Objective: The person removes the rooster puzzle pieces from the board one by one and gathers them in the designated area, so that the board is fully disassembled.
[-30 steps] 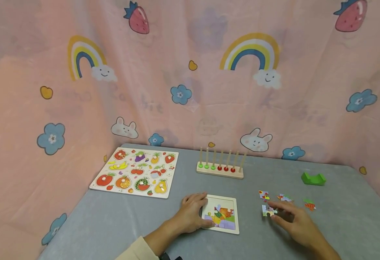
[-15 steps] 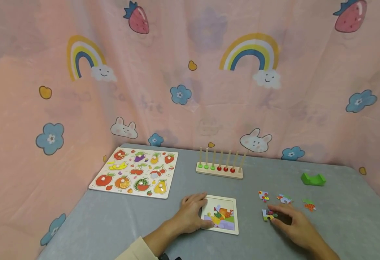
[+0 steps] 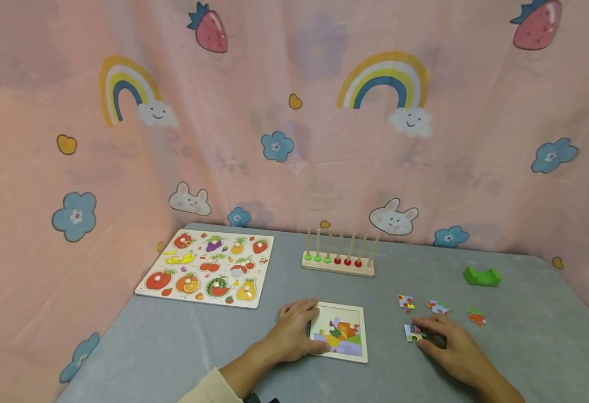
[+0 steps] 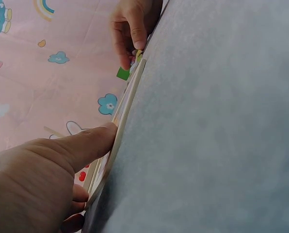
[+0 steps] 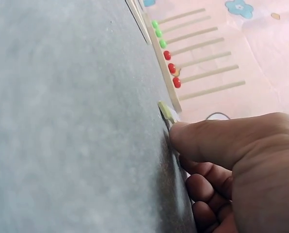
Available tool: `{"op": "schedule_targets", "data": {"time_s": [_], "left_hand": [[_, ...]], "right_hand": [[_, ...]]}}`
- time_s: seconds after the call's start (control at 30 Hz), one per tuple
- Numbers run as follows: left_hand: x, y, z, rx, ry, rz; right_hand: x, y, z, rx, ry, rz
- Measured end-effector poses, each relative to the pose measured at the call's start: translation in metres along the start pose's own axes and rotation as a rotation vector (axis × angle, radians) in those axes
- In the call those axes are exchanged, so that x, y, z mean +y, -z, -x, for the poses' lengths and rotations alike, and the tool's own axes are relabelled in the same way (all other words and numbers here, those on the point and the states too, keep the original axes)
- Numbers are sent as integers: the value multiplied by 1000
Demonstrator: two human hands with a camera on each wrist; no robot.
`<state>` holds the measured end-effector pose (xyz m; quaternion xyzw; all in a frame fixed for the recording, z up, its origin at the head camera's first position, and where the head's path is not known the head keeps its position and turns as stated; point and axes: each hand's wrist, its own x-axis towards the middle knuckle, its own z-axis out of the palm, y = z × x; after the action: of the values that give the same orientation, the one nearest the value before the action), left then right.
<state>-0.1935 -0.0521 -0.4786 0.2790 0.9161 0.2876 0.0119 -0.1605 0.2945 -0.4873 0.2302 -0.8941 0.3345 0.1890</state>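
I'm watching the right hand (image 3: 452,344) now, and it's gripping: thumb and forefinger pinch a small jigsaw piece (image 3: 411,332) over on the right side of the grey table (image 3: 385,336). The right wrist view gives me a pale yellow-green edge poking out beyond the thumb; whether the piece is fully clear of the tabletop I cannot tell.

Across to the left hand (image 3: 294,331), clamped on the left side of the square puzzle tray (image 3: 339,312), thumb over the near corner, fingers up by the far one. The tray lies flat, well apart from the right hand. Inside it, joined pieces (image 3: 347,333) fill the near part, and a bare strip shows along the far side.

Three more to come, by my count: a first loose piece (image 3: 406,303) just beyond the pinched one, a second loose piece (image 3: 439,307) beside it, a third loose piece (image 3: 477,317) farther right.

So I'd call this the picking-up step, with the picture partly built. The next move, as I judge it, calls for carrying the pinched piece leftward, turning it until its knobs suit the gap, then pressing down while the left hand steadies the tray.
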Motion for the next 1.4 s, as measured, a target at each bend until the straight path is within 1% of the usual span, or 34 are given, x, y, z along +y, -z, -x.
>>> {"op": "schedule_targets", "data": {"time_s": [0.17,0.33,0.53,0.73,0.77,0.9,1.03,1.1,1.3,1.4], "left_hand": [[-1,1,1,-7,12,1],[0,1,0,-8,14,2],[-1,1,0,-14,15,6],[-2,0,0,-16,13,-4],[-2,0,0,-15,13,-4],[-1,0,-1,-17,13,-4],[0,0,-1,-18,15,-6],[0,1,0,-18,15,-8],[1,1,0,-17,14,-6],[1,1,0,-14,11,3]], "right_hand": [[-5,3,-2,-12,-59,-24],[-15,13,-7,23,-53,-26],[-38,30,-18,38,-69,-23],[-60,41,-32,57,-9,-26],[-63,42,-34,65,13,-34],[-78,45,-43,85,32,-53],[-94,45,-54,86,-10,-36],[-100,44,-59,88,-12,-38],[-109,32,-70,92,67,-77],[-111,22,-74,83,78,-90]]}}
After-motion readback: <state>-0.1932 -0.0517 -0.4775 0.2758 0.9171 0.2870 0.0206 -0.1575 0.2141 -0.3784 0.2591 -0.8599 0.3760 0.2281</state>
